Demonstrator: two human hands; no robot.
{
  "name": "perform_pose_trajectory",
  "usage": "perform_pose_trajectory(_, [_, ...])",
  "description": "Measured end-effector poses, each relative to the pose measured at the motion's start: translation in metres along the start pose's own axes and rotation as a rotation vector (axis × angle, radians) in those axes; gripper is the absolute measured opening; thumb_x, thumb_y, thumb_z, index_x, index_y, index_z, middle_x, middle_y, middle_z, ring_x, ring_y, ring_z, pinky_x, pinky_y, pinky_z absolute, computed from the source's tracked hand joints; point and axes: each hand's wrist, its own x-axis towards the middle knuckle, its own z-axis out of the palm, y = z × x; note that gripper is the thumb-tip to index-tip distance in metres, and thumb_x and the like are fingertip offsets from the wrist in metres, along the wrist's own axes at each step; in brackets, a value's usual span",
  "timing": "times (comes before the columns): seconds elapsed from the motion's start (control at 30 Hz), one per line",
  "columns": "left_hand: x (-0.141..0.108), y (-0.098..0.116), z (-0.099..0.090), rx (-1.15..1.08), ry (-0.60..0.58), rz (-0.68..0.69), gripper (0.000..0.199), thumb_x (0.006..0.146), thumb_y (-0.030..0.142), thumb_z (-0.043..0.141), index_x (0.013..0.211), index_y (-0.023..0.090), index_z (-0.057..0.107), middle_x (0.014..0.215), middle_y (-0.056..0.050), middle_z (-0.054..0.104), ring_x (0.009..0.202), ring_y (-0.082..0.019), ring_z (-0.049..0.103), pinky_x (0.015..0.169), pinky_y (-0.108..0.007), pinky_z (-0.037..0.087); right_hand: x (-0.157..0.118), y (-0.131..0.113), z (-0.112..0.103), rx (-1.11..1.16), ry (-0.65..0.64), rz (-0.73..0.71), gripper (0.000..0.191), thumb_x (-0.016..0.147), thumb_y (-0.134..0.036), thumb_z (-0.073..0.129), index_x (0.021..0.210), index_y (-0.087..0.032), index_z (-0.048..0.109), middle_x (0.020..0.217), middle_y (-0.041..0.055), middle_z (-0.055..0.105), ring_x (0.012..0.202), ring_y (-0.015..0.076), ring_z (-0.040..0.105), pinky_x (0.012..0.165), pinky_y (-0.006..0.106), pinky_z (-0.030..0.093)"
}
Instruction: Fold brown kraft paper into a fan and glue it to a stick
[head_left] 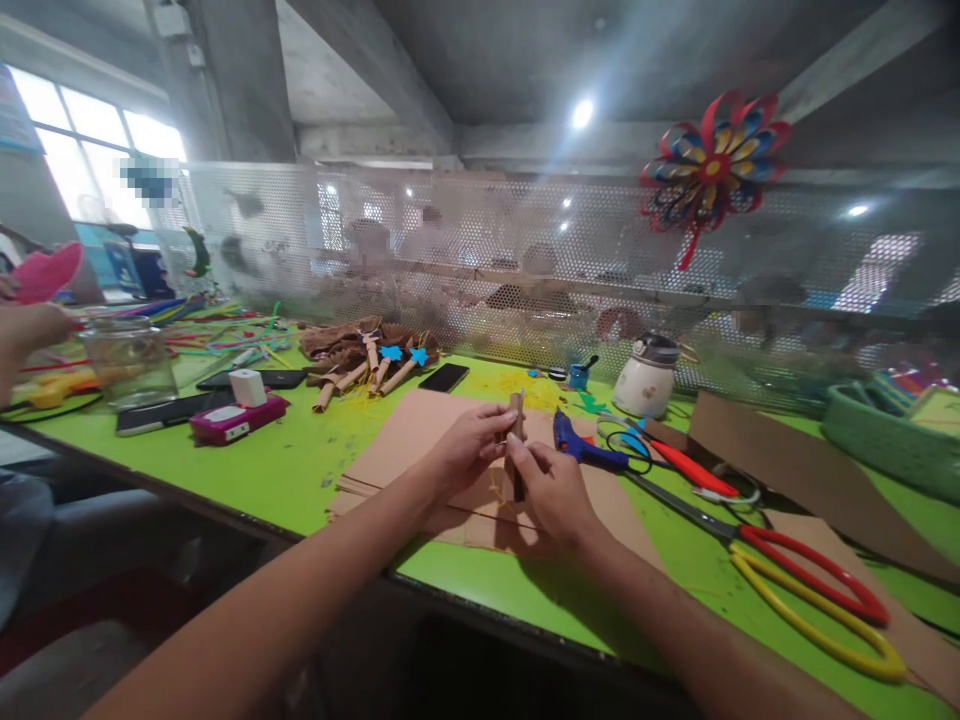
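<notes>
Between my two hands, a narrow brown paper roll stands nearly upright above a stack of brown paper sheets. My left hand pinches it near its top from the left. From the right, my right hand closes its fingers on the middle of the same roll. Thin yellow strands lie on the paper just below. Right of my hands rests a blue glue gun. Large scissors with red and yellow handles lie farther right, their blades pointing toward the glue gun.
Finished brown paper pieces with blue stars are piled behind, left of a black phone. A white jug and green basket stand right. At left are a glass jar, a magenta box and another person's hand.
</notes>
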Motion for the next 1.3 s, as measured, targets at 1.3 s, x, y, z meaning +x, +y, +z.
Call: perform_pose_trajectory(1.3, [-0.002,0.017,-0.003,-0.238,0.077,-0.237,0.017,0.081,0.021,0.049,0.073,0.010,0.060,0.061,-0.006,0.059,0.050,-0.010,0.053,0.050,-0.022,0.041,0.072,0.064,-0.070,-1.123,-0.155,-0.035,0.022,0.064,-0.010,0.053,0.081,-0.014,0.066,0.084,0.0134,0.064,0.085,0.0253,0.054,0.069,0.030,0.034])
